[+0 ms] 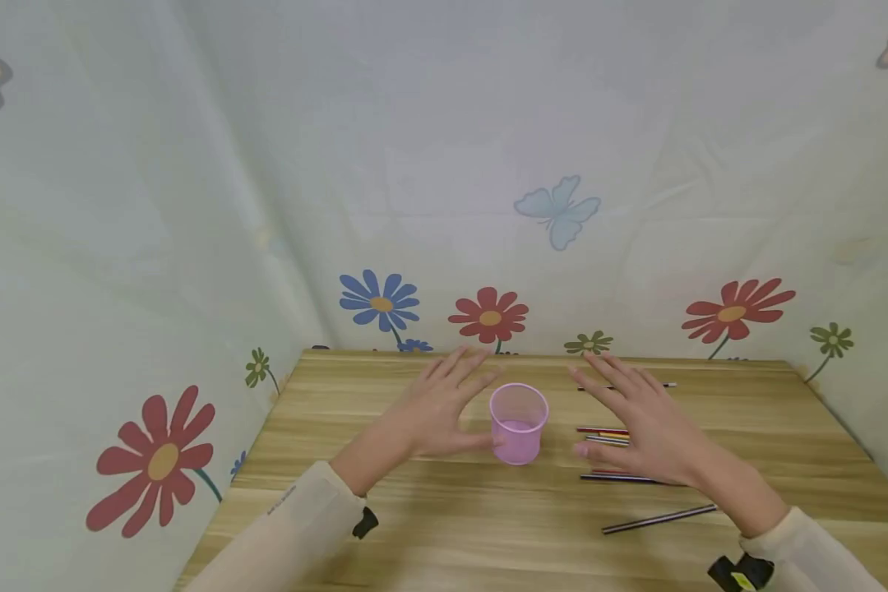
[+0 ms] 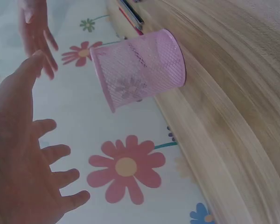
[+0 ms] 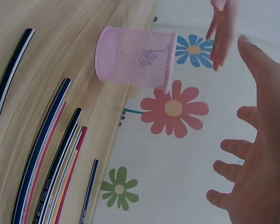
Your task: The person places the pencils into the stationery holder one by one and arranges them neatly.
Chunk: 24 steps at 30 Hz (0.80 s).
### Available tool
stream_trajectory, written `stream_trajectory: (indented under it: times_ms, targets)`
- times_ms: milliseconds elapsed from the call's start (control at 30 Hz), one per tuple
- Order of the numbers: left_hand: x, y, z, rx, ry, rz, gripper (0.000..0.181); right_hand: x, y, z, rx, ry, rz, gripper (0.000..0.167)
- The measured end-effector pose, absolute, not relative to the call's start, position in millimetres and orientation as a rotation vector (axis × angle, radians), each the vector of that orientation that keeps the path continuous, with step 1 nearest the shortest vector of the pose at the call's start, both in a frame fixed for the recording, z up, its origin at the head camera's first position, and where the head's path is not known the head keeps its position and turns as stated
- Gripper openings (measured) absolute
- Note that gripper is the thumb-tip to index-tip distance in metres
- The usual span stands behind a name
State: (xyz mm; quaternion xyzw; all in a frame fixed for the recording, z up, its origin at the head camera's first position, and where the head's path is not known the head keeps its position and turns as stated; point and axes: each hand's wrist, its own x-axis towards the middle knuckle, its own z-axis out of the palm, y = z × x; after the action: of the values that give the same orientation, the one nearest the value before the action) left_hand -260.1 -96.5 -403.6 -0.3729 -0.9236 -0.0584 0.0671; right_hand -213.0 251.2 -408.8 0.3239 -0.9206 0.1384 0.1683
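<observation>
A pink mesh pen cup (image 1: 518,444) stands upright on the wooden table, between my two hands. To its left my left hand (image 1: 440,407) is raised with fingers spread, holding nothing. My right hand (image 1: 647,419) hovers to the right of the cup, its fingers also spread and nothing in them. Several pencils (image 1: 614,477) lie beneath and beside the right hand, partly hidden by it in the head view. In the right wrist view the pencils (image 3: 46,168) show dark, red and yellowish barrels. The mesh cup (image 3: 133,58) appears there with no pencils visible inside.
A single dark pencil (image 1: 659,520) lies nearer the front of the wooden table (image 1: 414,526). Another thin pencil (image 1: 666,385) lies near the back edge. A pale curtain (image 1: 444,164) with printed flowers and a butterfly hangs behind and along the sides.
</observation>
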Motion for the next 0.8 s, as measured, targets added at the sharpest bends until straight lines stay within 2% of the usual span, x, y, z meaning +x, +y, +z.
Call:
stream_trajectory:
  times_ms: [233, 467, 800]
  targets:
    - [-278.2, -103.3, -419.2, -1.052, -2.785, -0.367, 0.105, -229.3, 262.7, -408.3, 0.867, -2.640, 0.661, 0.091]
    - [-285.5, -93.2, -449.8, -1.045, -2.793, -0.852, 0.116, -255.6, 273.7, -412.0, 0.741, -2.704, 0.819, 0.081]
    - [-279.5, -71.1, -487.3, -0.977, -2.699, -1.260, 0.113, -287.6, 280.8, -436.1, 0.616, -2.705, 0.972, 0.071]
